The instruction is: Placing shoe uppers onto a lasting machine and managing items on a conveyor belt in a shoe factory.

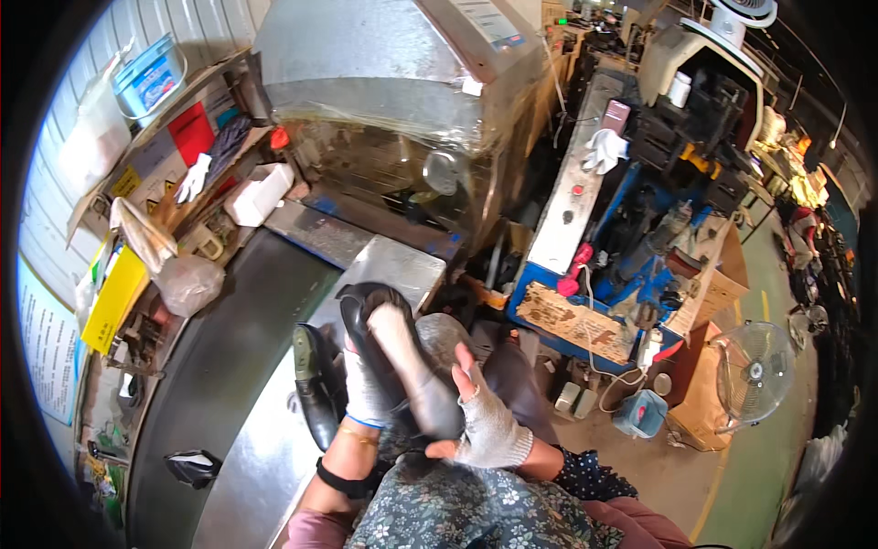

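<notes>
My left hand (pixel 368 389), in a pale glove with a blue cuff edge, grips a black shoe (pixel 355 309) over my lap. The shoe's opening faces up and shows a pale lining; its lower end is blurred. Beside that end is my right hand (pixel 494 428), in a grey glove with bare fingertips. Its fingers and thumb are spread apart, and I cannot tell whether they touch the shoe. Another black shoe (pixel 316 393) rests on the metal table (pixel 261 457) just left of my left hand. Farther left, a black shoe (pixel 192 468) lies on the dark conveyor belt (pixel 215 352).
A large metal machine (pixel 384 101) stands ahead beyond the belt. Left of the belt, a cluttered shelf carries a white box (pixel 260 195) and a blue bucket (pixel 149 78). To the right are a blue workbench (pixel 574 322) with machinery, a small blue bin (pixel 640 414) and a fan (pixel 755 373).
</notes>
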Demonstrator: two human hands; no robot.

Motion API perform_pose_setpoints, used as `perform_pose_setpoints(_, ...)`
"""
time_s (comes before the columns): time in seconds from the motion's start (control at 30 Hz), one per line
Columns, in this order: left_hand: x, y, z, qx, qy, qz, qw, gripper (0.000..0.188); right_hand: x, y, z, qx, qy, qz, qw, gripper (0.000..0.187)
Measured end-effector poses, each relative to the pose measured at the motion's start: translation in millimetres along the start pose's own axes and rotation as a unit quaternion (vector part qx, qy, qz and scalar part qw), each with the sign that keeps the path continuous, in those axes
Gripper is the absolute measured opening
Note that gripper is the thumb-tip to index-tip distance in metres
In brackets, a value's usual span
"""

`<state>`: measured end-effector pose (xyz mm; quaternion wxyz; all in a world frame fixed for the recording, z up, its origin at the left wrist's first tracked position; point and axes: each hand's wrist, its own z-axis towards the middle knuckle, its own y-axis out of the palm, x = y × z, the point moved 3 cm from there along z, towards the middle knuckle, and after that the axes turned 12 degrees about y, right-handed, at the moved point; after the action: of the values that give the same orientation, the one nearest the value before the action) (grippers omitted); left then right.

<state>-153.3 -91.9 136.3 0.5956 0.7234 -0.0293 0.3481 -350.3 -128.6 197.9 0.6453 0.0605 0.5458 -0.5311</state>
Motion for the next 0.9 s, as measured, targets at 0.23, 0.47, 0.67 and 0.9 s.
perform_pose_setpoints(0.23, 36, -23, -69, -0.309, -0.177, 0.645, 0.676, 0.047, 45, 49, -18, -0.465, 0.202, 0.371, 0.778, 0.078)
perform_pose_setpoints(0.47, 100, -113, -72, 0.177, 0.138, 0.494, 0.84, 0.048, 81, 48, -32, -0.218, 0.489, 0.624, 0.57, 0.071)
perform_pose_setpoints(0.67, 101, -147, -54, 0.154, 0.136, 0.801, 0.562, 0.078, 146, 77, 165, -0.012, 0.363, 0.511, 0.779, 0.068)
perform_pose_setpoints(0.9, 106, -160, -33, 0.203, 0.154, 0.763, 0.595, 0.066, 112, 190, 253, -0.141, 0.169, 0.071, 0.973, 0.06)
